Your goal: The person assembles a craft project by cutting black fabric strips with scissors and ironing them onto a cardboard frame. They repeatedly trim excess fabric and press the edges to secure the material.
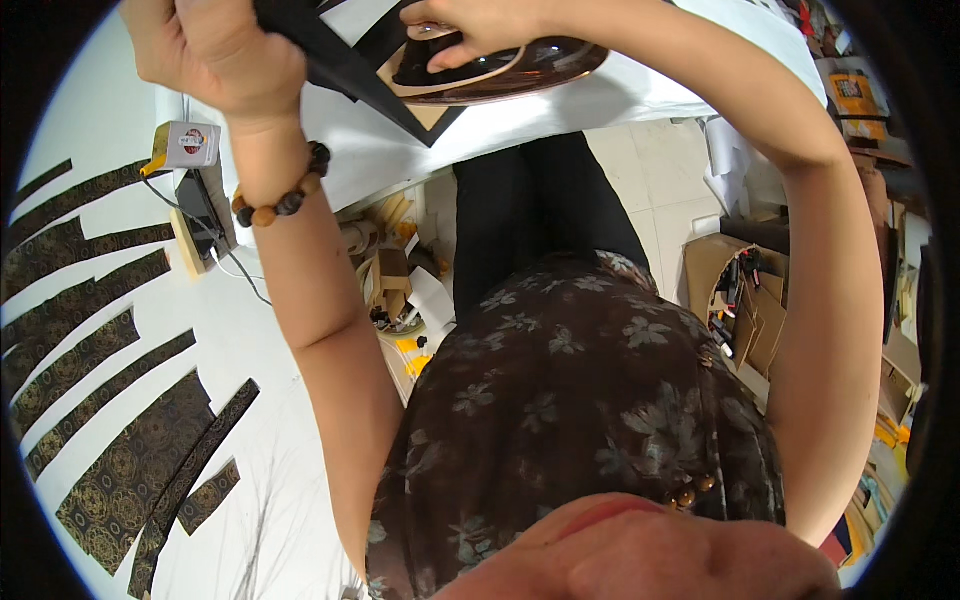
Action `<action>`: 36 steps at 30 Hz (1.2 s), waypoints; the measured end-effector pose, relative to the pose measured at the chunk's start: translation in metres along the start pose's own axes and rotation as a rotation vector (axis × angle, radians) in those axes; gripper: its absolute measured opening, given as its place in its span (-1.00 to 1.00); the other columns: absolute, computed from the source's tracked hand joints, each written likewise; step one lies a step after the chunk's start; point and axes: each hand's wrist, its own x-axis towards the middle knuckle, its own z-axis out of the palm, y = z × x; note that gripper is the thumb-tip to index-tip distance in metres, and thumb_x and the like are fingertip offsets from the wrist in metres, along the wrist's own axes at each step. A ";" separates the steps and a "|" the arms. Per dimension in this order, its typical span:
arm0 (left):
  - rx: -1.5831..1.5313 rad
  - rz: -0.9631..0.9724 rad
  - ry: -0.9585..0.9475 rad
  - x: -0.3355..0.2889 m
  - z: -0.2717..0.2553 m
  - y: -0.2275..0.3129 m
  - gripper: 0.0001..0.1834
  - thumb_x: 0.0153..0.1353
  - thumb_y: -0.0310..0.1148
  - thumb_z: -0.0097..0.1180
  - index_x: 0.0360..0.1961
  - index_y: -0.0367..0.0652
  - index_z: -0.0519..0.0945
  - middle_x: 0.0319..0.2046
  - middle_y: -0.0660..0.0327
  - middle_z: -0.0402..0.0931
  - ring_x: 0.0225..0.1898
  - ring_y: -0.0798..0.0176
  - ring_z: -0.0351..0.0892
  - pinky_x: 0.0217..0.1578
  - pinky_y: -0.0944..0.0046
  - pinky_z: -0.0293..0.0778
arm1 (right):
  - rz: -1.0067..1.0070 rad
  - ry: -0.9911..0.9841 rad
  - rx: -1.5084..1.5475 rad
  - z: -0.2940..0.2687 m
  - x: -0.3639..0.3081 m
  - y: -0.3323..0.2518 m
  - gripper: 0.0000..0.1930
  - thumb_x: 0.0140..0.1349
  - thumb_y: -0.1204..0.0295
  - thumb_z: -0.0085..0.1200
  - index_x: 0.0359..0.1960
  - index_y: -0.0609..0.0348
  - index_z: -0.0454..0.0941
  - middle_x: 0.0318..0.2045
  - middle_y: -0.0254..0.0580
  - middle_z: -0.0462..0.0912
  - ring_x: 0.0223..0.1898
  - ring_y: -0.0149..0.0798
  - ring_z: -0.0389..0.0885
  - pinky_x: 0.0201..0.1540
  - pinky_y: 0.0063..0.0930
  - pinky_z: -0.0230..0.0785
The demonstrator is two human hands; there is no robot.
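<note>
My left hand (215, 60), a beaded bracelet on its wrist, is raised at the top left with its fingers curled closed. A stiff black fabric piece (335, 65) runs from beside those fingers across the white table. My right hand (480, 28) is wrapped round the handle of a dark, glossy clothes iron (565, 60), its fingers partly cut off by the top edge. Beneath the iron, a beige piece (435, 114) shows next to the black fabric. The iron's underside is hidden.
Patterned dark fabric pieces (140, 460) lie in rows on the white surface at left. Near them stand a small box (190, 145), a black phone-like device (202, 210) and cables. Below the table edge are cardboard boxes (715, 275) and scraps.
</note>
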 end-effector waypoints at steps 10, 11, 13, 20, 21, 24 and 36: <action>-0.407 -0.709 -0.057 -0.007 0.098 0.172 -0.76 0.16 -0.46 0.14 -0.14 -0.28 0.59 -0.23 0.04 0.60 -0.17 0.04 0.58 -0.06 0.22 0.44 | 0.695 0.461 0.176 0.000 -0.229 0.038 -0.54 0.31 0.10 0.12 0.04 0.22 0.47 -0.41 -0.17 0.57 -0.65 -0.44 0.41 -0.53 -0.55 0.34; -0.414 -0.884 -0.123 -0.032 0.141 0.161 -0.74 0.18 -0.44 0.14 -0.11 -0.29 0.60 -0.22 0.03 0.62 -0.14 0.06 0.60 -0.08 0.19 0.48 | 0.787 0.435 0.223 -0.002 -0.239 0.028 -0.56 0.30 0.11 0.15 0.03 0.19 0.48 -0.50 -0.24 0.52 -0.67 -0.49 0.34 -0.59 -0.63 0.20; -0.392 -1.076 -0.363 -0.079 0.212 0.131 -0.69 0.18 -0.35 0.20 -0.10 -0.30 0.62 -0.18 0.01 0.65 -0.07 0.08 0.63 -0.05 0.19 0.51 | 0.926 0.426 0.297 -0.005 -0.249 0.003 -0.58 0.29 0.14 0.17 0.02 0.17 0.48 -0.60 -0.33 0.46 -0.67 -0.53 0.31 -0.63 -0.65 0.13; -0.514 -1.132 -0.679 -0.082 0.285 0.110 -0.74 0.07 -0.27 0.36 -0.34 -0.24 0.66 -0.31 0.10 0.67 -0.23 0.14 0.67 -0.15 0.22 0.55 | 0.923 0.449 0.290 0.020 -0.273 0.003 -0.54 0.21 0.16 0.25 -0.01 0.25 0.51 -0.61 -0.24 0.49 -0.64 -0.46 0.37 -0.58 -0.54 0.23; -0.549 -1.149 -0.708 -0.083 0.288 0.109 -0.76 0.07 -0.28 0.36 -0.37 -0.24 0.67 -0.35 0.12 0.68 -0.28 0.17 0.68 -0.19 0.24 0.55 | 0.922 0.448 0.292 0.024 -0.273 0.004 -0.54 0.21 0.15 0.24 -0.01 0.25 0.51 -0.60 -0.21 0.51 -0.63 -0.44 0.39 -0.57 -0.53 0.25; -0.538 -1.097 -0.611 -0.096 0.294 0.105 -0.80 0.08 -0.29 0.36 -0.44 -0.21 0.66 -0.46 0.18 0.64 -0.39 0.22 0.63 -0.29 0.24 0.52 | 0.871 0.440 0.291 0.027 -0.266 0.005 -0.55 0.20 0.16 0.24 -0.02 0.26 0.51 -0.58 -0.16 0.52 -0.57 -0.37 0.43 -0.46 -0.47 0.32; -0.494 -1.151 -0.717 -0.095 0.289 0.103 -0.83 0.10 -0.28 0.32 -0.45 -0.16 0.67 -0.54 0.20 0.59 -0.50 0.21 0.57 -0.38 0.22 0.48 | 0.805 0.451 0.219 0.032 -0.248 0.023 -0.59 0.21 0.16 0.24 -0.06 0.21 0.53 -0.51 -0.11 0.59 -0.53 -0.33 0.54 -0.42 -0.48 0.39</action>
